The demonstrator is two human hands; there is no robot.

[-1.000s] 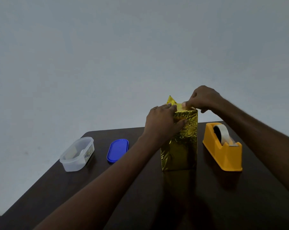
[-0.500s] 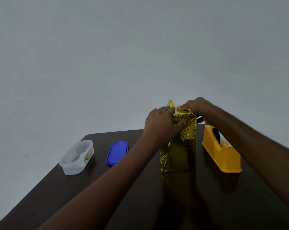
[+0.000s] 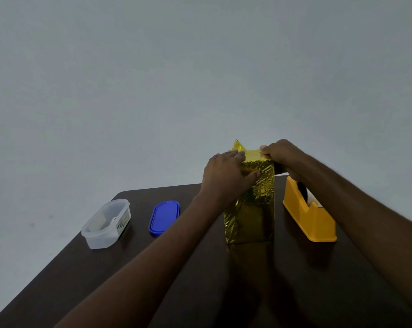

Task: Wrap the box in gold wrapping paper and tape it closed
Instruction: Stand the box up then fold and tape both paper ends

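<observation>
Gold-wrapped box (image 3: 250,204), upright near my table's (image 3: 105,280) far edge: sides covered, top flaps unfinished; left hand (image 3: 226,178) pressed flat steadying it, right hand (image 3: 279,155) pinching the top fold; taping apparently remains.

The box (image 3: 250,204) stands upright on the surface (image 3: 200,280), toward its far edge. To its left lies the lid (image 3: 164,217), and further left the tub (image 3: 106,223); just right of the box sits the dispenser (image 3: 309,215). The left hand (image 3: 226,175) rests on the box's upper left side, the right hand (image 3: 281,153) at its top right edge.
</observation>
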